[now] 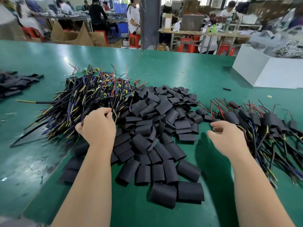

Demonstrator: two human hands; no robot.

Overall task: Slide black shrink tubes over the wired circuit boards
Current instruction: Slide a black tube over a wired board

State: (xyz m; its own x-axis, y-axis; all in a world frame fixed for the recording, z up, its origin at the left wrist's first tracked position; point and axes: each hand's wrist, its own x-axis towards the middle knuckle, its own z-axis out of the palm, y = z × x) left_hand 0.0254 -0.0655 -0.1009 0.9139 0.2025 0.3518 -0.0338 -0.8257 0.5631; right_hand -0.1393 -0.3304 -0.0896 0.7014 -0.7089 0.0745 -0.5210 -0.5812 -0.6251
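Note:
A heap of wired circuit boards (91, 95) with black, yellow and purple leads lies on the green table (164, 66), left of centre. Loose black shrink tubes (157, 128) spread in a wide pile from the middle to the near edge. Boards covered with tubes (262, 125) lie in a row at the right. My left hand (98, 128) reaches into the near edge of the wire heap, its fingertips curled round some leads. Hovering between the tube pile and the covered boards, my right hand (227, 138) has loosely curled fingers and holds nothing.
A white box (262, 72) stands at the back right. More black tubes (14, 84) lie at the far left edge. A small black piece (227, 89) lies alone near the box. People work at benches beyond the table's far edge.

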